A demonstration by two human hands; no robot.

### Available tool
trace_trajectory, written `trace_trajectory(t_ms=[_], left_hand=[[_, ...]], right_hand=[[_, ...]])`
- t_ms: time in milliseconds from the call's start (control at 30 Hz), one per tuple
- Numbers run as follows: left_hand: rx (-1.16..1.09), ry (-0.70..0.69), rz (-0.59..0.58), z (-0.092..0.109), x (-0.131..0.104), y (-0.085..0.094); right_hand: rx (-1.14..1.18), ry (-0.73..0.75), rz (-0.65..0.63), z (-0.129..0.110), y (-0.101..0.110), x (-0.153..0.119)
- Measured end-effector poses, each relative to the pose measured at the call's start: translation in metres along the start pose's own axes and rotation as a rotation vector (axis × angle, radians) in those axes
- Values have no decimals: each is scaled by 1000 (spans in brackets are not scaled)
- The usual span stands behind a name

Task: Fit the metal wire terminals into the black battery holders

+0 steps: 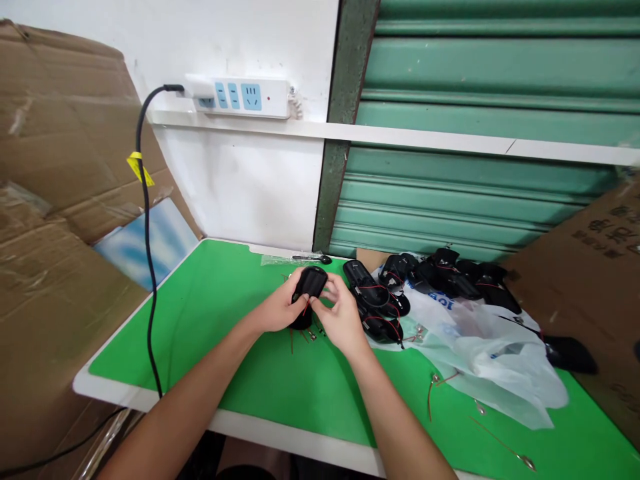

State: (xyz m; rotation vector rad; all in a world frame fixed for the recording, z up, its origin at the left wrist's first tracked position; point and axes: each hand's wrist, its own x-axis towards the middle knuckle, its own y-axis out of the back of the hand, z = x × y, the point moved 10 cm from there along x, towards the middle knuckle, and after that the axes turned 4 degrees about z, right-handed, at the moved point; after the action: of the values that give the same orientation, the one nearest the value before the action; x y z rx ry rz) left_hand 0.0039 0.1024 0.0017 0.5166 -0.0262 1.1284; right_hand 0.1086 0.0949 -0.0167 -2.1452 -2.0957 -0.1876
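Note:
Between my two hands, over the green mat (200,320), is a black rounded plastic shell (313,280). My left hand (280,305) grips its left side, thumb on the near edge. Fingers of my right hand (341,317) close on its right side, with the thumb at the lower edge beside a short red wire (305,308). Directly below sits another black piece (301,323), partly covered by my hands. Small silvery parts with thin wires (313,336) lie around it. Right of my hands are several similar black shells (367,285) with red wires.
A crumpled white plastic bag (505,360) spreads under more black parts (445,273) at the right. Loose wired metal pieces (526,461) lie near the front. Cardboard (65,133) stands left, and a black cable (146,220) hangs from the power strip (250,97).

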Motion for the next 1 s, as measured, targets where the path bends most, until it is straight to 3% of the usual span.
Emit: trace_trajectory(t_ms=[233,567,1000], left_hand=[[-9,28,27,-6,0,1],[-257,116,-102,-17,-3,-6],[-75,72,-17,-9,-1,-1]], right_hand=[[-1,22,-3,1,0,2],[56,-39,-70,-6,7,5],[-21,-4,-30,-13,5,0]])
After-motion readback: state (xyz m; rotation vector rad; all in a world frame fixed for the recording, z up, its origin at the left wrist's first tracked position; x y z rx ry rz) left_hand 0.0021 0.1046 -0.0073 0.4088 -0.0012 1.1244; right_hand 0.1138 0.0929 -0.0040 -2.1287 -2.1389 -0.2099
